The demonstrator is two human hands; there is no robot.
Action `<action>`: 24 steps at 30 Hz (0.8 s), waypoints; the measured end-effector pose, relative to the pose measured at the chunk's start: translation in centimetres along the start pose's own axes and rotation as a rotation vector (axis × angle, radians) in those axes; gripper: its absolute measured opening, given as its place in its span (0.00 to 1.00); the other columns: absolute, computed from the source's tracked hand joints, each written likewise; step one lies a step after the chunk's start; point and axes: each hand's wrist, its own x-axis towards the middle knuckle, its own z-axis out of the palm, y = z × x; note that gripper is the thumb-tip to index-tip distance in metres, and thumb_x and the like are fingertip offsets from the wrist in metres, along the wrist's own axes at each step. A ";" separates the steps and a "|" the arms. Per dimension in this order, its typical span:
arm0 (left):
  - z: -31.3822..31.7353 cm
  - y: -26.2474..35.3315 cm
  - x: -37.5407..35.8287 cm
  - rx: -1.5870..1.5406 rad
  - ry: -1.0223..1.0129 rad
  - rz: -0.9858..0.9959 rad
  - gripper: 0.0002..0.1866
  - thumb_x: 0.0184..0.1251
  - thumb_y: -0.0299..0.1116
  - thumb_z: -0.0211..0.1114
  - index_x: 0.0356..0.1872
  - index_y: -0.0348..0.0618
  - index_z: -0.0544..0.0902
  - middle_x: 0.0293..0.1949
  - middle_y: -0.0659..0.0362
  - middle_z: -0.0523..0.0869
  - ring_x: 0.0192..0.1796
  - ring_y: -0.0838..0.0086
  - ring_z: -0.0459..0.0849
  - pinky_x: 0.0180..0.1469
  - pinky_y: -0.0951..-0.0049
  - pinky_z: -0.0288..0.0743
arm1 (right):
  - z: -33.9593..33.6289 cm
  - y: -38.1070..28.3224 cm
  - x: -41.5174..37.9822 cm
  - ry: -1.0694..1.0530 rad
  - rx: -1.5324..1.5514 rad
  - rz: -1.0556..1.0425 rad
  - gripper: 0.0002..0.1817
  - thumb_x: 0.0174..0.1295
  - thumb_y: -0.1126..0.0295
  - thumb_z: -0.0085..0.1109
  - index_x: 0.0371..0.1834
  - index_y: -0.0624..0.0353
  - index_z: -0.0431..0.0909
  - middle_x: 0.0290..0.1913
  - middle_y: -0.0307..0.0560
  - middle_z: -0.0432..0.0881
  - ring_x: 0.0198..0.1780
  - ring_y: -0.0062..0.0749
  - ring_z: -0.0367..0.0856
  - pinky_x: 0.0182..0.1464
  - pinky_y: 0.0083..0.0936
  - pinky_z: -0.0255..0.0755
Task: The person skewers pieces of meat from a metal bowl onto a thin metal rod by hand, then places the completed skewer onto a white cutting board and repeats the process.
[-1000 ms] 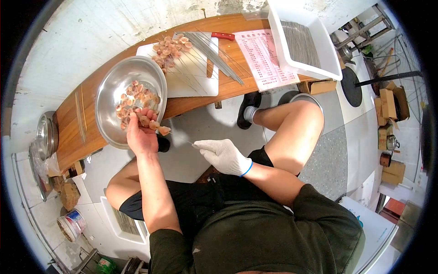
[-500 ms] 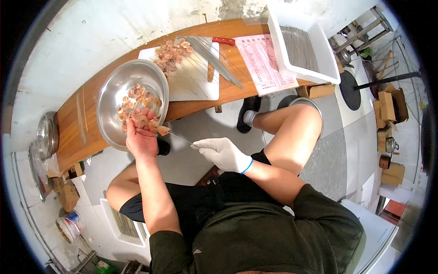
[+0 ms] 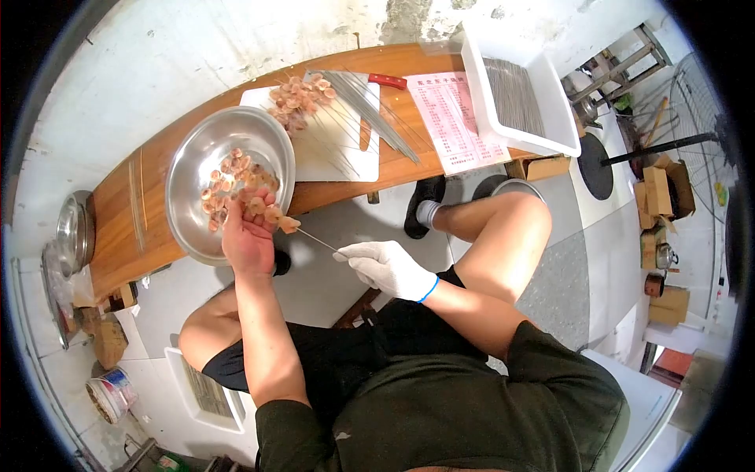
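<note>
My left hand (image 3: 248, 240) is bare and palm up at the near rim of a steel bowl (image 3: 189, 165), its fingers curled round pinkish-brown food pieces. More round pieces (image 3: 228, 177) lie in the bowl. My right hand (image 3: 384, 266), in a white glove with a blue cuff edge, is closed on the near end of a thin metal skewer (image 3: 317, 240). The skewer slants up to the left hand, and a food piece (image 3: 289, 225) is threaded on it just outside that hand.
A white board (image 3: 334, 145) carries threaded pieces (image 3: 297, 101) and loose skewers (image 3: 381, 118). Beyond lie a red-handled knife (image 3: 387, 81), a pink printed sheet (image 3: 452, 126) and a white bin (image 3: 566, 130) of skewers. Steel bowls (image 3: 76, 232) stand at the table's left end.
The food piece on the skewer has moved slightly right, away from my left palm, and more pieces show beside it. The whole view has shifted a little.
</note>
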 end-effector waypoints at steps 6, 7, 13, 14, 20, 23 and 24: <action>-0.3 -0.4 0.2 0.023 0.042 -0.003 0.17 0.79 0.39 0.52 0.55 0.36 0.75 0.48 0.50 0.85 0.47 0.64 0.86 0.48 0.67 0.83 | 0.2 0.2 0.4 0.009 -0.117 -0.075 0.16 0.71 0.66 0.53 0.55 0.63 0.81 0.26 0.35 0.76 0.26 0.17 0.69 0.31 0.18 0.68; -0.3 -0.6 0.2 0.027 0.037 0.000 0.16 0.78 0.38 0.52 0.55 0.36 0.75 0.48 0.50 0.85 0.47 0.64 0.86 0.47 0.67 0.83 | 0.2 0.3 0.5 0.006 -0.122 -0.082 0.16 0.71 0.66 0.53 0.55 0.63 0.81 0.26 0.35 0.76 0.26 0.17 0.69 0.31 0.19 0.68; -1.6 -3.1 0.1 0.015 -0.043 -0.037 0.16 0.78 0.38 0.53 0.55 0.36 0.76 0.48 0.50 0.85 0.47 0.63 0.86 0.48 0.66 0.83 | 0.1 -0.4 0.7 0.025 -0.152 -0.037 0.16 0.71 0.67 0.53 0.55 0.64 0.81 0.26 0.37 0.77 0.26 0.18 0.70 0.31 0.19 0.69; -1.7 -3.3 0.1 0.022 -0.040 -0.037 0.16 0.78 0.38 0.53 0.55 0.36 0.76 0.48 0.50 0.85 0.47 0.63 0.86 0.48 0.65 0.83 | 0.0 -0.1 0.7 0.029 -0.140 -0.039 0.16 0.70 0.67 0.53 0.55 0.64 0.80 0.26 0.37 0.78 0.26 0.18 0.70 0.31 0.19 0.69; -0.5 -2.7 -0.1 -0.033 0.032 -0.082 0.18 0.79 0.40 0.51 0.55 0.35 0.75 0.47 0.49 0.85 0.49 0.63 0.85 0.50 0.64 0.83 | -0.2 0.2 0.8 0.033 -0.099 -0.060 0.16 0.70 0.68 0.53 0.55 0.65 0.80 0.27 0.38 0.78 0.26 0.18 0.70 0.31 0.19 0.69; 0.3 -2.2 -0.5 -0.041 0.076 -0.050 0.20 0.79 0.42 0.51 0.56 0.34 0.74 0.48 0.49 0.85 0.49 0.64 0.85 0.51 0.65 0.82 | -0.4 0.4 0.7 0.026 -0.077 -0.049 0.16 0.70 0.68 0.52 0.55 0.64 0.81 0.26 0.38 0.78 0.26 0.18 0.70 0.31 0.18 0.68; 0.2 -2.2 -0.4 -0.012 0.100 -0.041 0.19 0.79 0.41 0.51 0.56 0.34 0.74 0.48 0.50 0.85 0.49 0.64 0.85 0.51 0.66 0.82 | -0.4 0.5 0.7 0.032 -0.069 -0.055 0.16 0.70 0.68 0.52 0.54 0.65 0.81 0.26 0.38 0.78 0.26 0.18 0.70 0.31 0.18 0.68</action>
